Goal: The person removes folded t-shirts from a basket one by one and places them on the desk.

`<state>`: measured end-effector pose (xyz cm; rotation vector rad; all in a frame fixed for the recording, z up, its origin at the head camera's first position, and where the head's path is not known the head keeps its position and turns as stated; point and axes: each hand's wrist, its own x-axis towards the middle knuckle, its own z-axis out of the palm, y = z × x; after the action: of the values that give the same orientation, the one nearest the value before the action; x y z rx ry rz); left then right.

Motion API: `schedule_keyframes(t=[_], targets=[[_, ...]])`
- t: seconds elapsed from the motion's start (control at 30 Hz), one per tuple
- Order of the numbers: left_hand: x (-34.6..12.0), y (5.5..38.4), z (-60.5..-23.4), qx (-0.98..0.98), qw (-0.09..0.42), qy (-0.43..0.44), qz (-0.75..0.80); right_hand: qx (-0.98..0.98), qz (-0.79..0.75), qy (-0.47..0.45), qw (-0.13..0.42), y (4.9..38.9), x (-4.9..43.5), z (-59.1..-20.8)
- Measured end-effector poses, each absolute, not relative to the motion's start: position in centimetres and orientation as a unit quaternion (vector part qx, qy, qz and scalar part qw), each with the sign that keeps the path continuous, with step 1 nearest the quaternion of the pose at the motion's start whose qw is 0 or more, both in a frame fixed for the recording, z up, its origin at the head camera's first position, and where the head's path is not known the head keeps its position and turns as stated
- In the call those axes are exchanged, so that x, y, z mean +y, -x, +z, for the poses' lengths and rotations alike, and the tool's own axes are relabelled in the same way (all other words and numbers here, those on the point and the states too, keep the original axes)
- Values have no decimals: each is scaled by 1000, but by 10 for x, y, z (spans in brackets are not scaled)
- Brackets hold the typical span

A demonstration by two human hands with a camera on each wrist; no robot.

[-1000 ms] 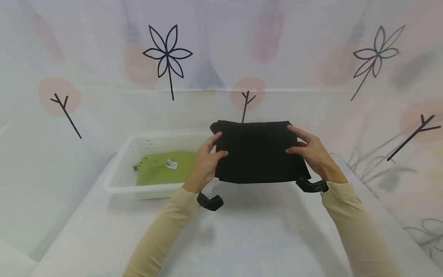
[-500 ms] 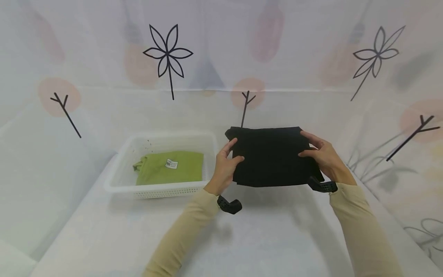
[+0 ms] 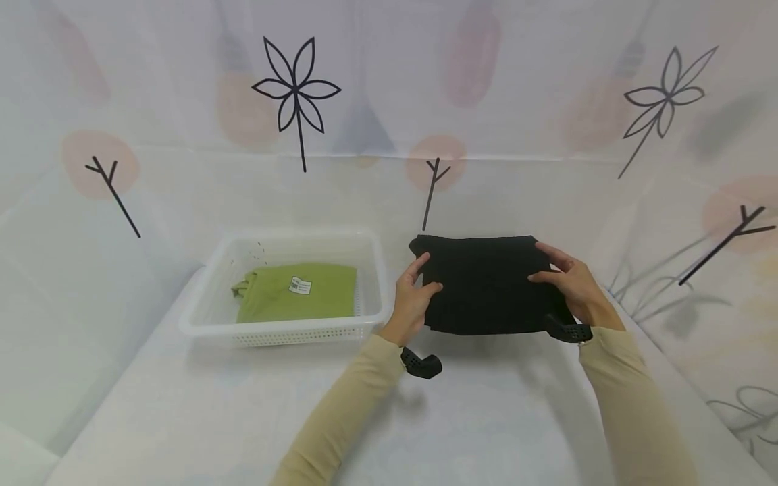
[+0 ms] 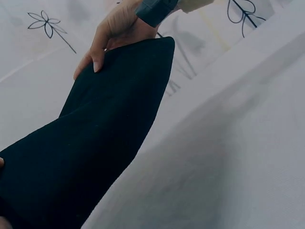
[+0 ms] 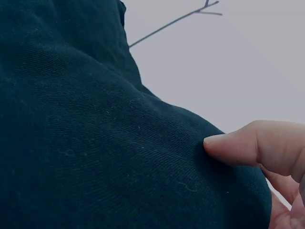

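A folded black cloth (image 3: 486, 287) is held up over the table, to the right of the basket. My left hand (image 3: 410, 304) grips its left side, thumb on the near face. At its right side, my right hand (image 3: 574, 287) pinches the cloth in the same way. The left wrist view has the cloth (image 4: 105, 114) running up to the right hand (image 4: 121, 24), with only bits of the left fingers at the edge. Close up in the right wrist view, the right thumb (image 5: 238, 148) presses on the ribbed fabric (image 5: 119, 133). Which garment it is, I cannot tell.
On the left of the white-covered table (image 3: 243, 412) stands a white plastic basket (image 3: 379, 283). A folded green cloth (image 3: 328, 293) with a white label (image 3: 300, 285) lies inside it. Behind the table hangs a printed curtain (image 3: 516, 88) with flower drawings.
Both hands have carried the black cloth to the right and lower. The basket's right end, partly covered before, now shows fully. The green cloth has stayed put.
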<state>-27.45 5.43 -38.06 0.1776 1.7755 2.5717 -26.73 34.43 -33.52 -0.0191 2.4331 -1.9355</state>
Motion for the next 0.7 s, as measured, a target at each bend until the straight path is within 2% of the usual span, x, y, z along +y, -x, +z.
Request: schedule_keyframes(t=[0.7], targets=[[67, 291, -413, 594, 36, -18, 803, 799, -599, -7, 50, 283, 349, -377]])
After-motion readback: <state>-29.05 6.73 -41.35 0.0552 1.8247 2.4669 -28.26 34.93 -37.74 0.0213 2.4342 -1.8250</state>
